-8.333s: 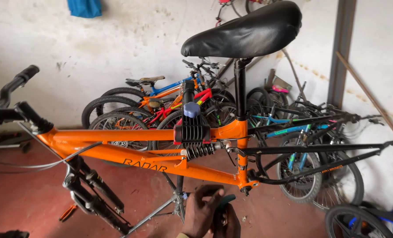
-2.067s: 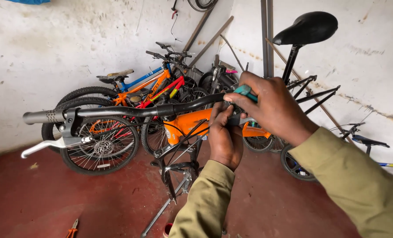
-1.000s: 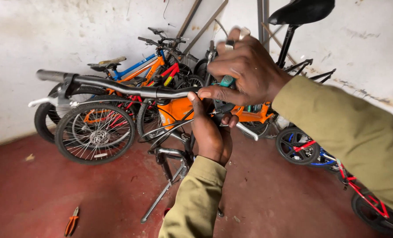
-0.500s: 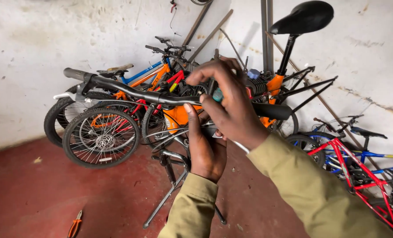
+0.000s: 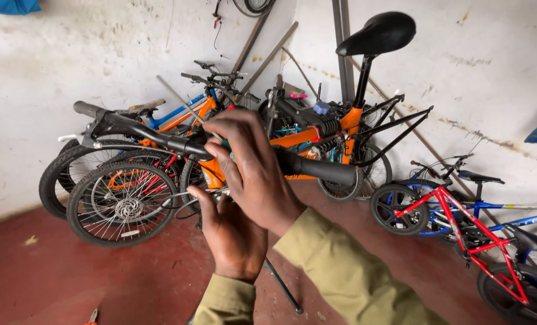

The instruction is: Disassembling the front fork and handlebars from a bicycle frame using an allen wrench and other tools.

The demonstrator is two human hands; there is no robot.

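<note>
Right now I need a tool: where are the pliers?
Head view: the pliers lie on the red floor at the bottom left edge, below the loose wheel.

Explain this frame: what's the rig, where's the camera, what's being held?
There is no machine here. A person wears one camera on the head, looking down at their own two bare hands, so the olive sleeves entering from the bottom are theirs.

The right hand reaches across the black handlebar of an orange-framed bicycle with a black saddle, which seems to be raised on a repair stand. The left hand sits just below, palm up. A small greenish object peeks between the fingers; what it is cannot be told.

Around them: a red floor, a loose spoked wheel, more bicycles stacked against the white wall, and a red-framed bicycle at right.
</note>
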